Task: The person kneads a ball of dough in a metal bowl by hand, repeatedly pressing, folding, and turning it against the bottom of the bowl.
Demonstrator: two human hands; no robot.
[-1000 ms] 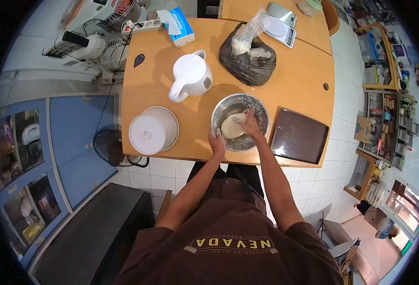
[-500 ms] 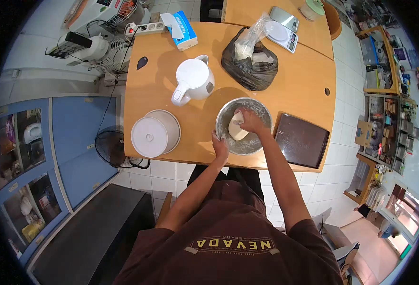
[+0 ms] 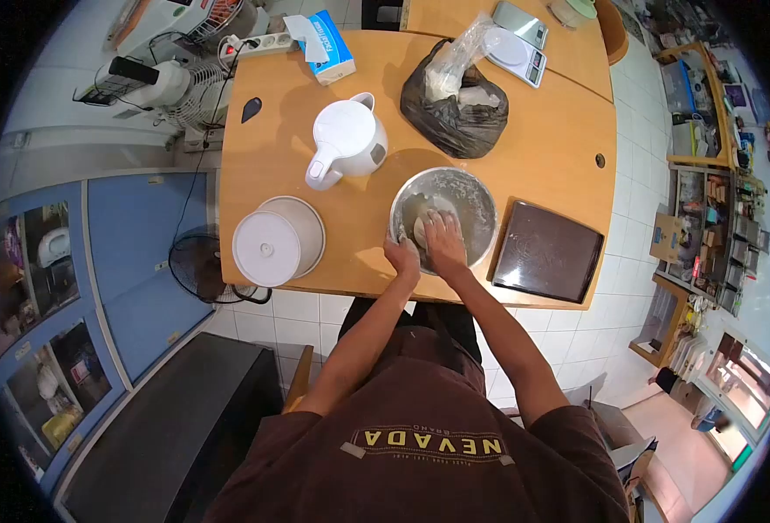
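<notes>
A floury metal bowl [image 3: 474,193] stands near the front edge of the wooden table [image 3: 359,261]. Inside it, pale dough [image 3: 420,231] lies mostly hidden under my right hand [image 3: 443,240], whose fingers are stretched out flat over it. My left hand [image 3: 403,255] is wrapped round the bowl's left rim, its fingers closed against the wall. To the right of the bowl is a dark rectangular tray [image 3: 549,253].
White kettle [image 3: 346,139] and lidded white container [image 3: 267,248] stand left of the bowl. Behind are a black plastic bag [image 3: 442,122], a white scale [image 3: 516,57] and a blue tissue box [image 3: 328,52]. A fan [image 3: 197,266] stands beside the table's left edge.
My right hand has turned from gripping the dough's upper side to pressing on it with spread fingers, its forearm shifting left. My left hand stays at the rim. The whole view has shifted slightly.
</notes>
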